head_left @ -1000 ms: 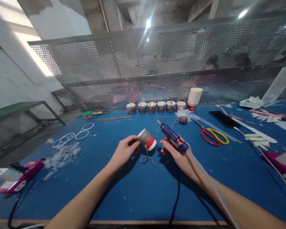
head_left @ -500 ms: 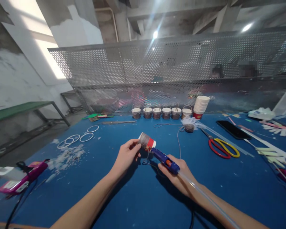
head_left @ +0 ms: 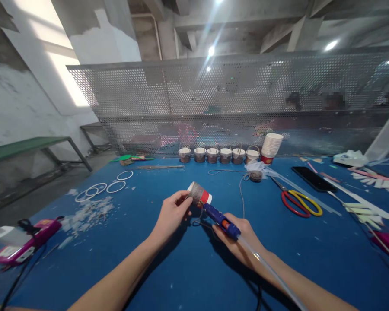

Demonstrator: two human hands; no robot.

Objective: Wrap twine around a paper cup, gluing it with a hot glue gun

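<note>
Head view shows our left hand [head_left: 173,212] gripping a small paper cup [head_left: 199,194], held on its side above the blue table [head_left: 168,268], its red-banded rim turned toward the right and its body wrapped in something grey-brown. Our right hand [head_left: 241,239] is clenched around a blue glue gun [head_left: 218,216], whose nozzle meets the cup just under the red band; a clear glue stick [head_left: 266,268] juts from the back of the gun along our forearm. A thin string [head_left: 241,190] trails across the table from under the cup toward the far side. At the far edge, against the perforated metal screen [head_left: 233,99], we see a row of small filled cups [head_left: 214,154] and, just beside them, a stack of white cups [head_left: 272,144]. Right of our hands lie red and yellow scissors [head_left: 300,202] and a black phone [head_left: 313,178]. Well to the left lie white rings [head_left: 110,187], a scatter of white scraps [head_left: 87,211], and a pink glue gun [head_left: 29,242] near the table's edge.
</note>
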